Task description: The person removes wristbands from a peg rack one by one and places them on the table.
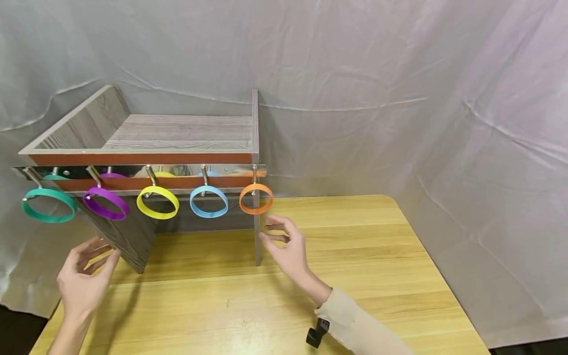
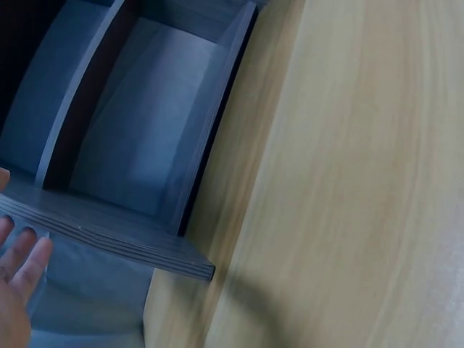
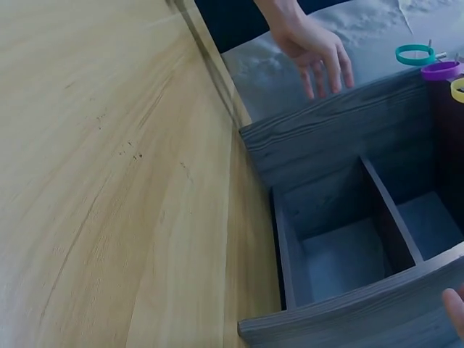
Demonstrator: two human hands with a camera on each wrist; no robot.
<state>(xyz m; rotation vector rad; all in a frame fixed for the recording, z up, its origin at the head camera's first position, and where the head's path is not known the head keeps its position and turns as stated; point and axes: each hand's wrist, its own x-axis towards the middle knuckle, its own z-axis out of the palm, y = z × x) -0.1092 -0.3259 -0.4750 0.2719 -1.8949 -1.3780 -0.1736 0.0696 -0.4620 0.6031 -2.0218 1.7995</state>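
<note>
A grey wood-grain shelf unit [image 1: 186, 130] stands on the table, with a metal hook rail [image 1: 179, 171] along its front. From its hooks hang a teal ring [image 1: 27, 209], a purple ring [image 1: 106, 213], a yellow ring [image 1: 159, 215], a light blue ring [image 1: 208, 215] and an orange ring [image 1: 256, 211]. Beside the unit's left side panel [image 1: 133, 246] is my left hand [image 1: 84, 278], fingers loosely bent, holding nothing. My right hand [image 1: 288, 249] is just outside the right side panel [image 1: 257, 231], its thumb and fingers apart around nothing; whether a fingertip touches the panel I cannot tell.
The wood-grain table [image 1: 355, 246] extends right and forward of the unit. Grey sheeting [image 1: 333, 74] hangs behind and along the right. A small black object [image 1: 316, 333] is at the right sleeve. The wrist views show a divider [image 3: 391, 210] inside the unit.
</note>
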